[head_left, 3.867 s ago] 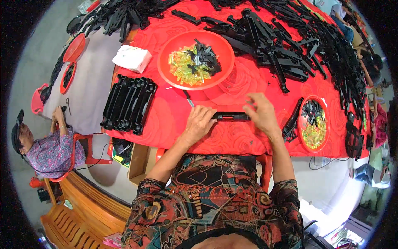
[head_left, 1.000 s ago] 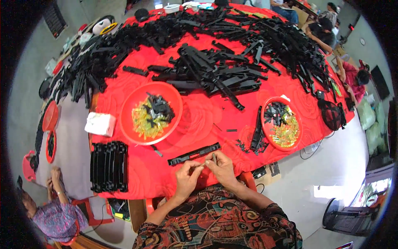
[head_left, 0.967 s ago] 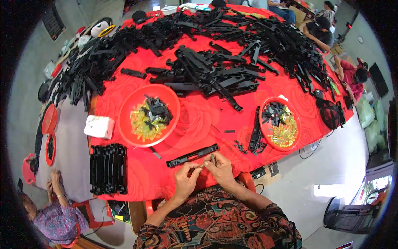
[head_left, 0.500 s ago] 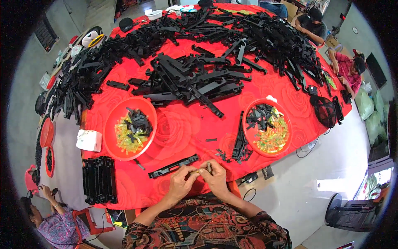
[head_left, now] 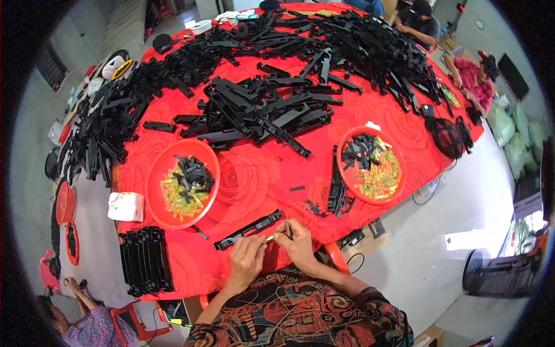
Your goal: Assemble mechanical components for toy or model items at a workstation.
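Observation:
In front of my body the two hands almost meet over the red cloth. My left hand is closed, its fingertips at a small pale-yellow piece that spans the gap to my right thumb. My right hand is closed too, with a small dark stick-like piece standing up between its fingers. Just beyond my left fingers lies a long black plastic part with a slotted middle. The fine details of the small pieces are too small to make out.
Red bowls, one left and one right, hold yellow and black bits. Black parts form a heap and a long bank behind. A row of black parts and a white tissue pack lie left. Other people sit around the table.
My hands have drawn slightly apart, exposing the pale-yellow piece between them. My left hand has turned, its back now more toward the view. The whole view has shifted slightly.

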The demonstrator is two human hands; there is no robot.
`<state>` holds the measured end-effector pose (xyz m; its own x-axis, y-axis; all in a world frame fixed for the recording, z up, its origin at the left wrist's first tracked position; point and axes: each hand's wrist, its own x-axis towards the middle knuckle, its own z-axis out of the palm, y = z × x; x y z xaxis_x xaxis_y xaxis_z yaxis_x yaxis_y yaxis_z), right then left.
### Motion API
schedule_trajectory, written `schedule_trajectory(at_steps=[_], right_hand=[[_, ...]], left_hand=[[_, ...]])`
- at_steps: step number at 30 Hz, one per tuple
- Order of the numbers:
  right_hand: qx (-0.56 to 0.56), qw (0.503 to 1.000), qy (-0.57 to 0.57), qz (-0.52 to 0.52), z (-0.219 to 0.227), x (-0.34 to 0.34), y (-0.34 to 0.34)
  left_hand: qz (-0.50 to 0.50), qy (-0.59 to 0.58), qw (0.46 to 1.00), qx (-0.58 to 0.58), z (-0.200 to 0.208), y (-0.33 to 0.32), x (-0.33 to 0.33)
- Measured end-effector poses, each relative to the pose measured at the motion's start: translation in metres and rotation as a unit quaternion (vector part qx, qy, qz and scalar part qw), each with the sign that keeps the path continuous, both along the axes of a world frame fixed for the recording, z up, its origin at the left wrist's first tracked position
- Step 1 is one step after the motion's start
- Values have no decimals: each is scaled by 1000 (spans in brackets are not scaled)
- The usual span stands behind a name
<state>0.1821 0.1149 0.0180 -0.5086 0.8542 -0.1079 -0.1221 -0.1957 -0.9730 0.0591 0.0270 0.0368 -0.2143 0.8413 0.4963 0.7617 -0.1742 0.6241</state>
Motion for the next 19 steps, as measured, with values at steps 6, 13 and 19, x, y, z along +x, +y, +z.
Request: schedule_trajectory(at_steps=[6,13,19], right_hand=[[47,998,0,-35,1,-7,-2],[34,998,-47,-24,7,-6,-4],[54,997,-48,-35,5,-3,7]], left_hand=[[105,235,964,-67,-17,-13,-31],[125,292,940,-124,-33,-8,-38],[65,265,957,-94,-30,-13,-29]])
